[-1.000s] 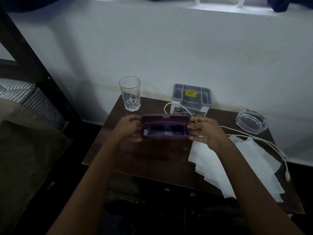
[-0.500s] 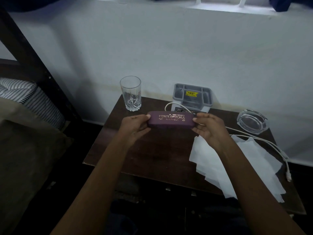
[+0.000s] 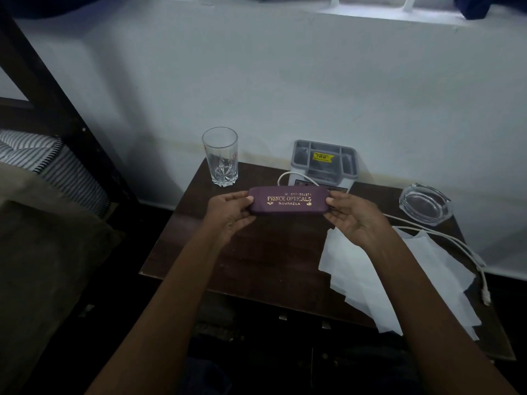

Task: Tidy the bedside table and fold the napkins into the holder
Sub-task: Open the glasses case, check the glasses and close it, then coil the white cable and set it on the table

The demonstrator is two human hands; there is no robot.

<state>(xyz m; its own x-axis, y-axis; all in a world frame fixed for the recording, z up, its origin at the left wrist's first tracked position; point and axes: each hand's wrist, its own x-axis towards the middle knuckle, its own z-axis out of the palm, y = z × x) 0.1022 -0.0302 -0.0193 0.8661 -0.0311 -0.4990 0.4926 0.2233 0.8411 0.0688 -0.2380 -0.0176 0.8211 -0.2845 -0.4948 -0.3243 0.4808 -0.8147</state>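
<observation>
head view looks down on a dark wooden bench [image 3: 256, 263] set against a white wall [image 3: 285, 81]. both hands hold a closed purple spectacle case [image 3: 288, 201] level, its long side running left to right, over the rear middle of the bench. the left hand [image 3: 228, 210] pinches the case's left end, thumb on top and fingers curled beneath. the right hand [image 3: 352, 216] grips the right end in the same way. gold lettering on the lid faces the camera and reads "prince opticals", with "rourkela" under it. the light is dim, so it is hard to tell whether the case rests on the wood or is held just above it. just behind the case's right half a grey and white holder [image 3: 323, 163] stands upright at the bench's rear edge, its top split into compartments and a yellow sticker showing inside. a white cable [image 3: 445, 238] loops in front of the holder, passes behind the case and runs off to the right, its plug hanging past the bench's right edge. a clear cut glass [image 3: 220, 156] stands upright at the rear left corner, and a glass ashtray [image 3: 425, 203] sits at the rear right corner. white napkins [image 3: 399, 280] lie unfolded and loosely overlapping on the right half of the bench, partly under the right forearm, and some reach past the front edge. left of the bench a striped pillow [image 3: 57, 163] lies on a bed beside a dark bed frame [image 3: 42, 89].
</observation>
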